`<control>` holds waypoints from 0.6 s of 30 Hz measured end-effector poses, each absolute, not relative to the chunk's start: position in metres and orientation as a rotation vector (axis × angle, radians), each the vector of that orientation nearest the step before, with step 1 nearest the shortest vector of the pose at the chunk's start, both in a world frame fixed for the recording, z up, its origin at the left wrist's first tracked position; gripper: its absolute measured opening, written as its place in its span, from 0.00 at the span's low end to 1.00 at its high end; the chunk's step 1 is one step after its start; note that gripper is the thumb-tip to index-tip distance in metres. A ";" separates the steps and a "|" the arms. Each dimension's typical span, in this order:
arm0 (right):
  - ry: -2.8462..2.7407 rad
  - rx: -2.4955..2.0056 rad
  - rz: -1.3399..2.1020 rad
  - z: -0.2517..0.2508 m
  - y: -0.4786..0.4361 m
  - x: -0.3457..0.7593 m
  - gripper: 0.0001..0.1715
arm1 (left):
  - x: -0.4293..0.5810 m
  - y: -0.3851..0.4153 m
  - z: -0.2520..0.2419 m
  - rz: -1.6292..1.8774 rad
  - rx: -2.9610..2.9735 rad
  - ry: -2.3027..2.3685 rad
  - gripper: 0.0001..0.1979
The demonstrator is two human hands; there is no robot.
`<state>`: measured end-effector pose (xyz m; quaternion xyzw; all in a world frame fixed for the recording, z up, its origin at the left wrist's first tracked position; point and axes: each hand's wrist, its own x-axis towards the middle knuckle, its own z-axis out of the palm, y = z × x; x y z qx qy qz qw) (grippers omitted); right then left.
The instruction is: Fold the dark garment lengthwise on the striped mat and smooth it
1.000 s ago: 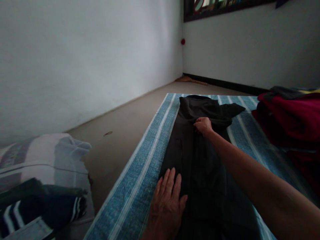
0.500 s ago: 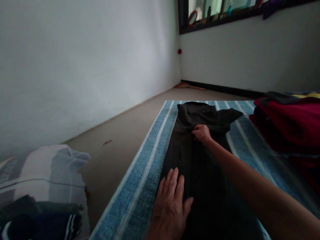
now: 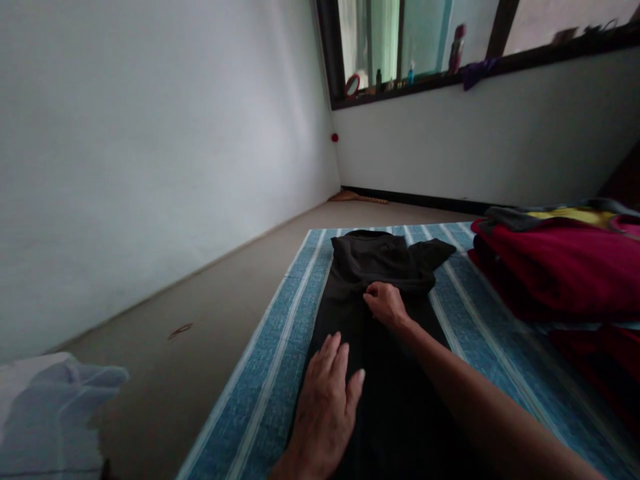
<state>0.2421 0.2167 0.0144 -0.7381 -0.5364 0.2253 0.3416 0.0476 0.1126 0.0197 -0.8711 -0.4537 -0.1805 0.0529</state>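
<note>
Head view: the left hand (image 3: 325,400) is held open, with nothing gripped, over a long blackish cloth garment (image 3: 383,373) laid on a blue, white-striped sheet (image 3: 285,333). Farther up, the garment's bunched fabric is pinched by the curled right hand (image 3: 385,302). Beyond, a dark-framed window (image 3: 425,40) is seen.

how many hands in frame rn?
2: left hand, open over the dark garment's near left side; right hand, curled at its bunched far part. No others show.
</note>
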 end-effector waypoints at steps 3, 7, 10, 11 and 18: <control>-1.456 -1.922 0.453 0.024 0.211 0.256 0.09 | 0.077 0.167 0.023 -0.445 -2.647 -1.524 0.24; -1.479 -1.994 0.262 0.036 0.221 0.293 0.11 | 0.094 0.207 0.008 -0.203 -2.620 -1.706 0.28; -1.502 -2.045 0.154 0.040 0.244 0.327 0.12 | 0.091 0.209 -0.003 -0.166 -2.634 -1.701 0.30; -1.519 -2.055 0.137 0.039 0.253 0.338 0.12 | 0.090 0.209 -0.005 -0.191 -2.634 -1.688 0.30; -1.622 -2.082 0.180 0.019 0.309 0.375 0.24 | 0.095 0.239 -0.001 -0.500 -2.588 -1.598 0.22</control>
